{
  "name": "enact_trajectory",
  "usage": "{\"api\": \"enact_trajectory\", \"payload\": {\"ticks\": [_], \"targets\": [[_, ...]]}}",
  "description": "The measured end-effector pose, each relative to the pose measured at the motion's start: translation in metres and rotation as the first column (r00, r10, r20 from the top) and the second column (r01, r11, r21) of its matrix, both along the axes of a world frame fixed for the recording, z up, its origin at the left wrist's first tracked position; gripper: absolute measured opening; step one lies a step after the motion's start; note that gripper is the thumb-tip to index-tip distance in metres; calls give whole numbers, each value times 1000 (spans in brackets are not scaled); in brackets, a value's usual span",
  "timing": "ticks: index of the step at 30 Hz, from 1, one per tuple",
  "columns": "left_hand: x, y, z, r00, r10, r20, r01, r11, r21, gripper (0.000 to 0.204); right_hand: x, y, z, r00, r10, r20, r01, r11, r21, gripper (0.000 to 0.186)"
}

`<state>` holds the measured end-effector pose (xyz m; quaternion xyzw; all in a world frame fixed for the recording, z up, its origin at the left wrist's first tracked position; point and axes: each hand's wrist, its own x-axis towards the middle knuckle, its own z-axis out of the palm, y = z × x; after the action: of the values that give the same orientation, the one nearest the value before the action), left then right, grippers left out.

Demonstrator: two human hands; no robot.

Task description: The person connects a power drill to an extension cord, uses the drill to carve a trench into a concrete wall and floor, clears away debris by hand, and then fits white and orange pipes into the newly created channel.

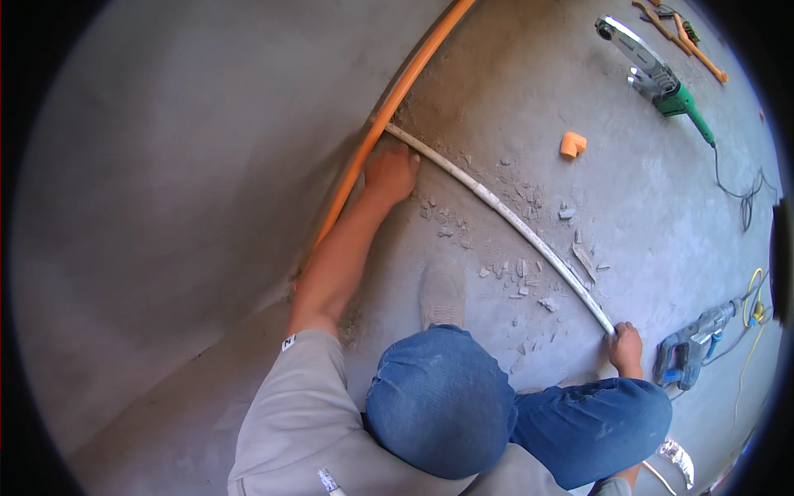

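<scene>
A long white pipe (pixel 514 217) runs across the concrete floor from the wall's foot toward my right side, coated with dust. My right hand (pixel 626 344) is wrapped round its near right end. Its far end meets an orange pipe (pixel 397 93), which follows the base of the wall. My left hand (pixel 392 173) is low by this junction, just beneath the white pipe and beside the orange one. The left fingers are curled in and mostly hidden, so what they hold, if anything, does not show.
Broken concrete chips (pixel 529 273) lie around the white pipe. An orange elbow fitting (pixel 572 145) sits beyond it. Farther right are a green-handled pipe welding iron (pixel 678 101) with a cord, orange pipe pieces (pixel 699 56) and a rotary hammer (pixel 691 347). My shoe (pixel 442 293) stands between my arms.
</scene>
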<state>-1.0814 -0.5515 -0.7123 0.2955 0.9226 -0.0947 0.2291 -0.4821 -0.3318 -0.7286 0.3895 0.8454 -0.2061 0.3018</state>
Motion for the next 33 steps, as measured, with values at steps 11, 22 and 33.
{"api": "enact_trajectory", "payload": {"ticks": [11, 22, 33], "targets": [[177, -5, 19, 678, -397, 619, -148, 751, 644, 50, -78, 67, 110, 943, 242, -230, -247, 969, 8, 51], [198, 59, 78, -410, -653, 637, -879, 468, -87, 52, -316, 12, 160, -85, 693, -716, -641, 512, 572, 53], [206, -106, 5, 700, -208, 683, -292, 789, 540, 29, -323, -22, 238, 340, -70, -938, -393, 895, -209, 32]]}}
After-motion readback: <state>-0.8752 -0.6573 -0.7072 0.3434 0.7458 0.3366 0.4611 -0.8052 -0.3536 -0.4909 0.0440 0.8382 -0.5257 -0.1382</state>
